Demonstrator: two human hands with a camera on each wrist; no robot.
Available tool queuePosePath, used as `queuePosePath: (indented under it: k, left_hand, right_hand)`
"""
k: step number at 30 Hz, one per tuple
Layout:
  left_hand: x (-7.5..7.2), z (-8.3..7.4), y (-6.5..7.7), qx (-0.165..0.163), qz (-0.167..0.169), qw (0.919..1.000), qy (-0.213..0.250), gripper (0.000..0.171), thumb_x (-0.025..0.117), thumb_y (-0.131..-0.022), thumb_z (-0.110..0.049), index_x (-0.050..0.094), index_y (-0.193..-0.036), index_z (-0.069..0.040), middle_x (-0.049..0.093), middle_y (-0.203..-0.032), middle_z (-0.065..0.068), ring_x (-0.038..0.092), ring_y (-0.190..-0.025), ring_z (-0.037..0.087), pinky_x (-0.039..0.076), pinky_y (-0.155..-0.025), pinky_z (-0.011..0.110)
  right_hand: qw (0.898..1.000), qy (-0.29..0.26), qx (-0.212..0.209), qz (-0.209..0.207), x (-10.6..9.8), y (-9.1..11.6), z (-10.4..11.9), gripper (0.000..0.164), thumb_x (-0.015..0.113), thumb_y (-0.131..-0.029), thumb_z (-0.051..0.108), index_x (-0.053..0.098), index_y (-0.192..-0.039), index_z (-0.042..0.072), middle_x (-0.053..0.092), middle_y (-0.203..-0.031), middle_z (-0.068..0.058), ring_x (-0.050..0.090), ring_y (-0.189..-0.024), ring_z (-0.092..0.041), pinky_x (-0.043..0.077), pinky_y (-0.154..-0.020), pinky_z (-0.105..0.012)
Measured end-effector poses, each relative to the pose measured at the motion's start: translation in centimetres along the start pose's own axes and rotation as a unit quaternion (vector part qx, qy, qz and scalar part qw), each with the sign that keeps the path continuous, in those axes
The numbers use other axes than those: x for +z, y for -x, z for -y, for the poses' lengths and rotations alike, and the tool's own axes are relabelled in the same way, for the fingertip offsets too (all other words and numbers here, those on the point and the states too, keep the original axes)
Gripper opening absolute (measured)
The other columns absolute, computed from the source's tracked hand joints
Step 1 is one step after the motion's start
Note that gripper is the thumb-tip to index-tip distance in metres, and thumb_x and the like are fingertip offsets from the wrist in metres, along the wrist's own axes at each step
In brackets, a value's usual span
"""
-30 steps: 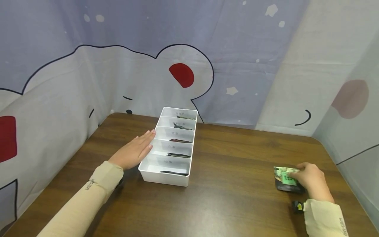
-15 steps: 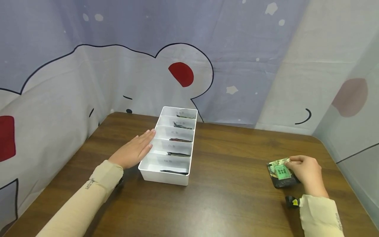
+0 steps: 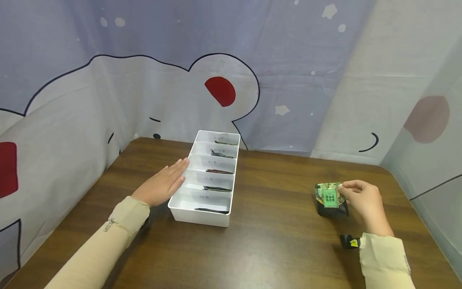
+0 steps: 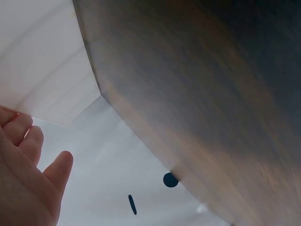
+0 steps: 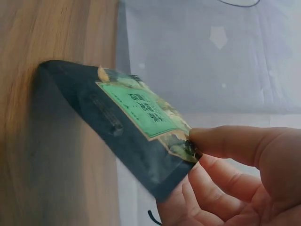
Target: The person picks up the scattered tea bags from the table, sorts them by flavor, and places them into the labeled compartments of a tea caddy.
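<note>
At the right of the head view, my right hand (image 3: 366, 204) pinches a black tea sachet (image 3: 330, 198) with a green label by its upper right edge. The right wrist view has the sachet (image 5: 141, 113) tilted over the table, with the thumb on its printed face and the fingers behind. Left of centre stands a long white divided box (image 3: 202, 218) with handwritten labels; a thin packet lies in each compartment. My left hand (image 3: 162, 185) has its fingers straight against the box's left side. The left wrist view shows its fingers (image 4: 30, 141) at the box wall (image 4: 42, 52).
The brown wooden table (image 3: 281, 241) extends between the box and the right hand. A printed cloth curtain (image 3: 288, 88) hangs along the back and sides. A small black device with a yellow mark (image 3: 350, 241) sits at the right wrist.
My right hand has moved left and away from me with the sachet, which lay flat on the table and is now tilted up. The left hand and the box stay still.
</note>
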State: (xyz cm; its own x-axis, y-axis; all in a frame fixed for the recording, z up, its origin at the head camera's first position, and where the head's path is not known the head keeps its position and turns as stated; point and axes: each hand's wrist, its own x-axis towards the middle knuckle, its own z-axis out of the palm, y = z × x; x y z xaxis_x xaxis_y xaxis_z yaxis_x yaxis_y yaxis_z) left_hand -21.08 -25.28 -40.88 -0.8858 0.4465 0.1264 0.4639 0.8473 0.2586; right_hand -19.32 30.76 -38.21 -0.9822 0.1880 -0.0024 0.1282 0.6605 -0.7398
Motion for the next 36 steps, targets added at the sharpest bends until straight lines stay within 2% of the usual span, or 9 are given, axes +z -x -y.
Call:
queuePosePath:
  k: [4, 13, 24, 32, 36]
  left_hand:
    - [0.0, 0.1, 0.0, 0.004, -0.001, 1.0000, -0.003, 0.058, 0.032, -0.111, -0.032, 0.022, -0.161, -0.003, 0.022, -0.167, 0.012, 0.020, -0.154, 0.032, 0.022, -0.122, 0.056]
    - [0.1, 0.1, -0.2, -0.002, 0.005, 1.0000, -0.002, 0.059, 0.031, -0.111, -0.035, 0.020, -0.162, -0.006, 0.021, -0.168, 0.009, 0.019, -0.154, 0.029, 0.020, -0.123, 0.054]
    - [0.1, 0.1, -0.3, 0.000, 0.007, 1.0000, -0.005, 0.059, 0.031, -0.111, -0.034, 0.020, -0.162, -0.005, 0.020, -0.168, 0.010, 0.019, -0.154, 0.030, 0.020, -0.123, 0.054]
    - [-0.1, -0.1, -0.2, 0.012, 0.000, 0.9999, 0.000, 0.058, 0.032, -0.112, -0.031, 0.022, -0.160, -0.002, 0.022, -0.167, 0.012, 0.021, -0.154, 0.033, 0.022, -0.122, 0.058]
    - [-0.2, -0.1, -0.1, 0.009, 0.002, 1.0000, 0.002, 0.058, 0.032, -0.112, -0.031, 0.022, -0.160, -0.002, 0.021, -0.167, 0.012, 0.021, -0.153, 0.033, 0.021, -0.122, 0.057]
  right_hand:
    - [1.000, -0.016, -0.015, -0.004, 0.7, -0.2, 0.8, 0.037, 0.063, -0.101, 0.025, 0.065, -0.119, -0.007, 0.070, -0.115, -0.024, 0.065, -0.078, -0.002, 0.057, -0.065, -0.019]
    - [0.998, -0.039, -0.038, -0.013, 2.4, -0.7, 3.2, 0.029, 0.066, -0.098, 0.017, 0.066, -0.116, -0.006, 0.075, -0.102, -0.018, 0.069, -0.072, -0.005, 0.061, -0.067, -0.026]
    - [0.996, -0.063, -0.055, -0.027, 4.8, -1.6, 5.5, 0.025, 0.065, -0.098, 0.015, 0.068, -0.116, -0.002, 0.074, -0.110, -0.021, 0.072, -0.076, -0.010, 0.062, -0.072, -0.029]
    - [0.992, -0.093, -0.077, -0.035, 6.4, -2.9, 7.0, 0.022, 0.066, -0.097, 0.011, 0.069, -0.114, -0.003, 0.074, -0.107, -0.021, 0.072, -0.077, -0.010, 0.062, -0.070, -0.025]
    - [0.990, -0.101, -0.089, -0.044, 7.3, -3.5, 7.9, 0.020, 0.065, -0.097, 0.009, 0.069, -0.113, -0.002, 0.074, -0.105, -0.022, 0.074, -0.077, -0.017, 0.063, -0.071, -0.029]
